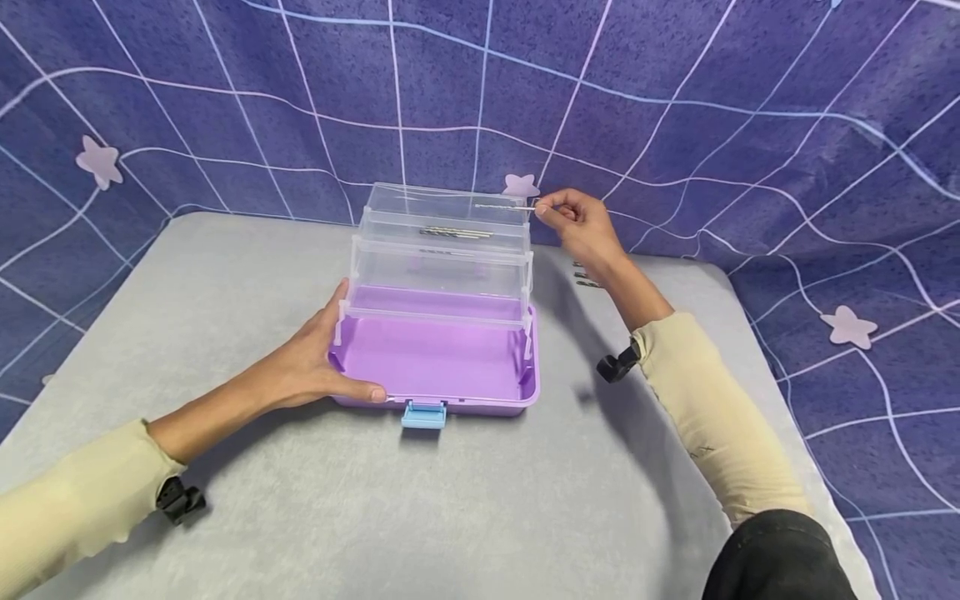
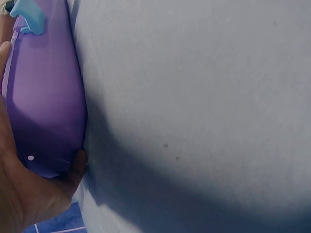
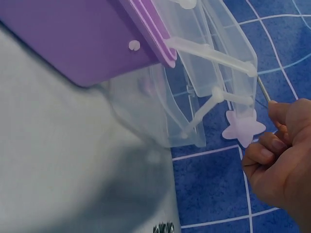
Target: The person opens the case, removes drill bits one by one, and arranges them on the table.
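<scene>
Head view, left hand (image 1: 303, 367) gripping toolbox (image 1: 442, 354), right hand (image 1: 583, 223) pinching drill bit (image 1: 506, 207)

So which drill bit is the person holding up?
The drill bit pinched in the right hand. The other bits aren't held: some lie in the clear trays, others on the grey table.
</scene>
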The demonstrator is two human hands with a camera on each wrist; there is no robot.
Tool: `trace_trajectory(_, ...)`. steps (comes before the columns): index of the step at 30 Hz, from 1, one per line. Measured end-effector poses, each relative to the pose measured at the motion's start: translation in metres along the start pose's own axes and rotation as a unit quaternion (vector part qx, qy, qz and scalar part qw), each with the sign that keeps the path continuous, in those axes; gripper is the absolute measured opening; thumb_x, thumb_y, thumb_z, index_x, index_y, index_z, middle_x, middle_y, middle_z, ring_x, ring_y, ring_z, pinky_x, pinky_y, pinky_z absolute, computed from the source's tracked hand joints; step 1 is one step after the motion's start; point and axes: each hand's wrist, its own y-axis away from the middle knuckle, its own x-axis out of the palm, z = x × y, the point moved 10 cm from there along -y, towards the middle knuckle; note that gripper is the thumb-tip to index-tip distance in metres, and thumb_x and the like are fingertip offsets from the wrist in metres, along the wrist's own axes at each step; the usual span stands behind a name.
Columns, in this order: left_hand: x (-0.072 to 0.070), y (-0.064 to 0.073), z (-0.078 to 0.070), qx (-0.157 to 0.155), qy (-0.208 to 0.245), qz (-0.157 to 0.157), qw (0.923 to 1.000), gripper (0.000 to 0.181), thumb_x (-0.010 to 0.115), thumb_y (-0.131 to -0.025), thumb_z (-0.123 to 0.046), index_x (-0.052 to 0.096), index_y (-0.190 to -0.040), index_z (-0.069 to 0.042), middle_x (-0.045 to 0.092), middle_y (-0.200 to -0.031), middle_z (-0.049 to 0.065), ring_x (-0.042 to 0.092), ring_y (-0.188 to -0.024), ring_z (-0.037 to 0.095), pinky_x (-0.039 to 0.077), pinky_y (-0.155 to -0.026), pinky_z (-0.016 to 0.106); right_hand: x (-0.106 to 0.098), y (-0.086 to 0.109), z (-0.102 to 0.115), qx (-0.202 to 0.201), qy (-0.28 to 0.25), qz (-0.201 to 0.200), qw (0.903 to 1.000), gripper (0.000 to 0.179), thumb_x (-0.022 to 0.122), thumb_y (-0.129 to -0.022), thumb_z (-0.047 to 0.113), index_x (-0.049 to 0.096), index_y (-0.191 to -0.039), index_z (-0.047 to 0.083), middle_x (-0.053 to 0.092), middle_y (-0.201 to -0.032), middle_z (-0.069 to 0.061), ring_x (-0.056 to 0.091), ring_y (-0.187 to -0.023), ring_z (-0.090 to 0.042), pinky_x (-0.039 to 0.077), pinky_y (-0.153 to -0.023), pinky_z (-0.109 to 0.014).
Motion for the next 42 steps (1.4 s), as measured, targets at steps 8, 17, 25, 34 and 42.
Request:
trace_trajectory(8, -0.001, 0.0, 0.0, 0.0, -0.003, -0.002, 1.0, 0.169, 0.113, -0.067, -0.031, -0.01, -0.181, -0.036, 0.031, -0.183, 0.015, 0.059, -0.146, 0.039, 0.038, -0.131, 0.07, -0.022, 0.009, -0.005, 0.012, -0.01, -0.016, 0.9998, 0.008, 0.078, -0.107, 0.017, 0.078, -0.101, 0.021, 0.041, -0.079, 0.015, 0.038, -0.071, -0.003, 0.029, -0.055, -0.019)
trace_trajectory(17, 0.001, 0.0, 0.0, 0.0, 0.001, 0.001, 1.0, 0.168, 0.113, -0.067, -0.032, -0.011, -0.181, -0.037, 0.033, -0.181, 0.014, 0.063, -0.141, 0.037, 0.041, -0.129, 0.068, -0.043, 0.022, -0.014, 0.029, -0.031, -0.02, 0.9989, 0.005, 0.077, -0.108, 0.015, 0.079, -0.103, 0.016, 0.04, -0.078, 0.015, 0.037, -0.063, -0.001, 0.03, -0.051, -0.018)
trace_trajectory(25, 0.001, 0.001, 0.0, -0.002, 0.005, 0.005, 1.0, 0.169, 0.112, -0.068, -0.031, -0.013, -0.181, -0.036, 0.034, -0.18, 0.015, 0.066, -0.138, 0.036, 0.046, -0.126, 0.064, -0.063, 0.031, -0.02, 0.033, -0.046, -0.024, 0.9981, 0.007, 0.076, -0.108, 0.012, 0.079, -0.103, 0.015, 0.039, -0.077, 0.014, 0.035, -0.061, -0.001, 0.029, -0.049, -0.017)
trace_trajectory(34, 0.002, 0.002, 0.001, -0.002, -0.001, 0.013, 0.9999, 0.169, 0.111, -0.071, -0.033, -0.017, -0.18, -0.035, 0.037, -0.177, 0.02, 0.068, -0.134, 0.038, 0.052, -0.121, 0.062, -0.086, 0.043, -0.031, 0.053, -0.051, -0.026, 0.997, 0.007, 0.077, -0.108, 0.015, 0.077, -0.112, 0.01, 0.039, -0.079, 0.014, 0.035, -0.064, -0.002, 0.031, -0.051, -0.017)
trace_trajectory(42, 0.001, 0.001, -0.001, -0.001, 0.006, 0.005, 1.0, 0.168, 0.113, -0.068, -0.031, -0.011, -0.181, -0.038, 0.035, -0.179, 0.014, 0.067, -0.137, 0.036, 0.048, -0.125, 0.065, -0.106, 0.054, -0.051, 0.069, -0.069, -0.034, 0.9946, 0.005, 0.075, -0.109, 0.013, 0.077, -0.111, 0.01, 0.04, -0.077, 0.014, 0.035, -0.062, -0.002, 0.028, -0.051, -0.017)
